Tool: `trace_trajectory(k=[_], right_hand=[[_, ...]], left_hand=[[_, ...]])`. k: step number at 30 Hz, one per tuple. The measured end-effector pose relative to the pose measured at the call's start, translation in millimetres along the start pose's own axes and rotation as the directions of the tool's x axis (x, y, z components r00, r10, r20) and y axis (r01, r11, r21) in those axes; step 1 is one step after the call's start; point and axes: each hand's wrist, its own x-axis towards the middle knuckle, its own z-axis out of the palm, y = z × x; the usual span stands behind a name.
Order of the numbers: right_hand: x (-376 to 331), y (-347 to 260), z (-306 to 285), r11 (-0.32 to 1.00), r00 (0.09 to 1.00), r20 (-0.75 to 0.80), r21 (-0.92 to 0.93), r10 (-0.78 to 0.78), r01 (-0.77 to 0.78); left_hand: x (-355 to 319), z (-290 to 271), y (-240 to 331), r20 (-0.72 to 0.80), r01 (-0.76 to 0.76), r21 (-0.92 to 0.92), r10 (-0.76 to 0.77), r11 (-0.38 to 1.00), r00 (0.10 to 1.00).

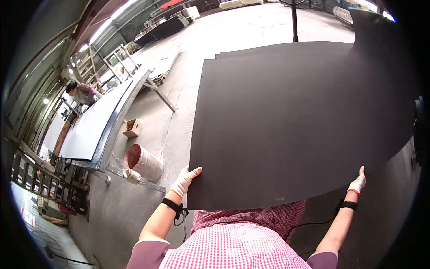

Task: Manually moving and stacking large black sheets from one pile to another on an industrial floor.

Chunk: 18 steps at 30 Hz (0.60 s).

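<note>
A large, dark grey, flat sheet [291,125] spreads out in front of my body, its near edge close to my checked apron [237,246]. My left hand [182,181], in a whitish glove with bare fingertips, grips the sheet's left edge near the close corner, thumb on top and fingers hidden underneath. On the right, my gloved right hand [358,183] holds the near right edge, its other fingers mostly out of sight below. Further sheet edges show at the far left corner, and a dark panel [376,31] curves upward at the far right.
To the left stands a metal-framed table [96,121] bearing a white sheet, where another person [85,94] bends over. A bucket [145,163] and a small cardboard box [132,128] sit on the concrete floor between. A black post [294,22] rises beyond the sheet. Cables hang by both wrists.
</note>
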Motion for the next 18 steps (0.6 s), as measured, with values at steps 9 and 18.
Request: trace_trajectory(k=[9,18], right_hand=[[-2.4,-24.5,113.1,0.975,0.979,-0.032,-0.106,-0.202,0.197],[-2.1,-31.0,155.1,0.708,0.925,-0.083,-0.67,-0.37,0.223]], left_hand=[[83.6,65.4,21.4,0.028,-0.092,-0.132,0.097,0.987,0.995],[155.4,92.8,-27.5,-0.178,-0.106,0.017,0.107,0.994,0.978]])
